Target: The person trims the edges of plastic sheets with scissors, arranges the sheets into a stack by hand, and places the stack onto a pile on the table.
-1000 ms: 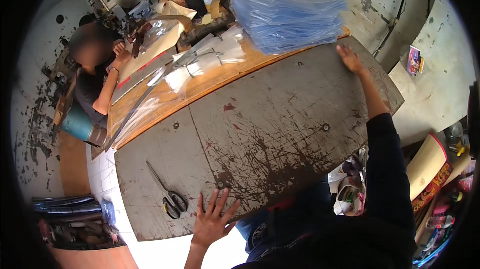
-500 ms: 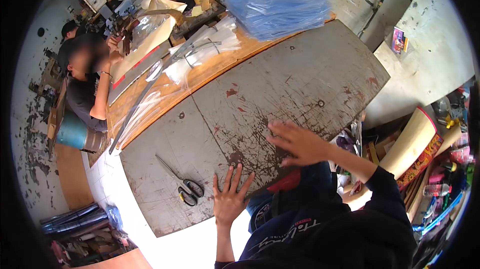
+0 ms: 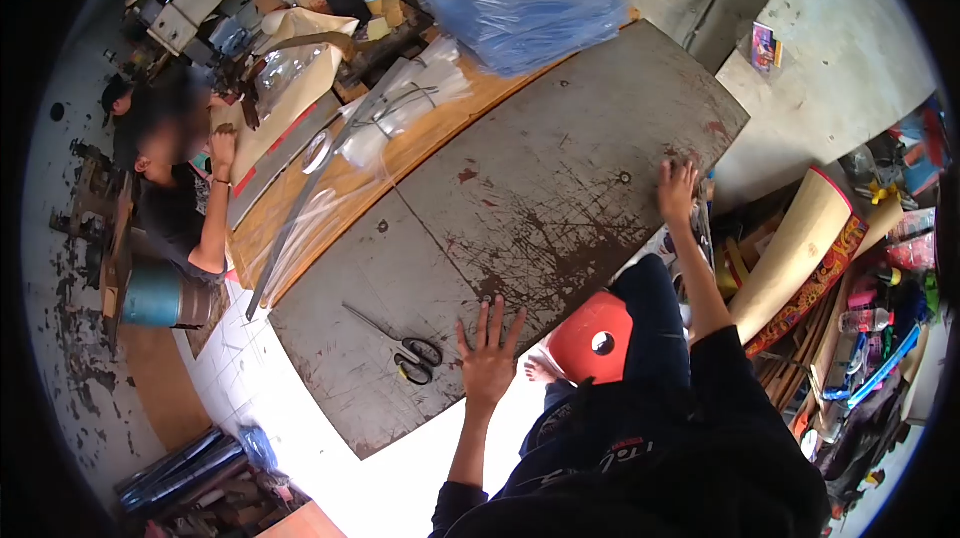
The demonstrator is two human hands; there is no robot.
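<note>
My left hand (image 3: 488, 363) lies with spread fingers on the near edge of a scratched grey tabletop (image 3: 520, 178), and it holds nothing. Just to its left rests a pair of scissors (image 3: 400, 346) with black handles, blades pointing to the upper left. Over at the table's right edge, my right hand (image 3: 678, 192) touches the surface with its fingers stretched out and nothing in them.
A red stool (image 3: 592, 338) stands below the near edge. Beyond the table are a stack of clear plastic sheets (image 3: 520, 3) and bundled plastic strips (image 3: 410, 108). A co-worker (image 3: 185, 168) sits at the far left. Rolled material (image 3: 795, 253) leans at right.
My right hand has moved right, from above the scratched middle to the table's right edge. The red stool has come into fuller view. My left hand stays by the scissors.
</note>
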